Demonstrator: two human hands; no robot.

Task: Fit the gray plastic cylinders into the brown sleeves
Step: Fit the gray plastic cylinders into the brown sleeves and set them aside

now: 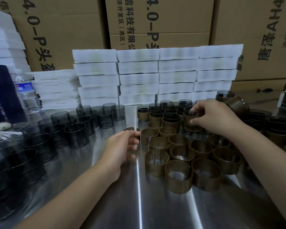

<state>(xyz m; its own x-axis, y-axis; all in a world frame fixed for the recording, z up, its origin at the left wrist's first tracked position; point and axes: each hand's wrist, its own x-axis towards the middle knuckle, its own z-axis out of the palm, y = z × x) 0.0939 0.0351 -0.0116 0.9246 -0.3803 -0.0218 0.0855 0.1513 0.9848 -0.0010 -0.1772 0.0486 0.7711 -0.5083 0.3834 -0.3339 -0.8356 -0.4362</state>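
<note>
Right hand (211, 119): fingers and thumb pinch sleeved cylinder (188, 118), standing among finished pieces toward far right of steel table (139, 204). Left hand (122, 146): fingers curled, blurred, at empty brown sleeve (149, 135) on left edge of sleeve cluster, table centre. Cannot tell whether it grips. Bare gray cylinders (76, 134) grouped along left side. White foam stacks (155, 73) line far edge.

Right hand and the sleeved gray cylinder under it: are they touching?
Touching. The head view shows the right hand pinching the sleeved cylinder between thumb and curled fingers, with no gap visible.
</note>
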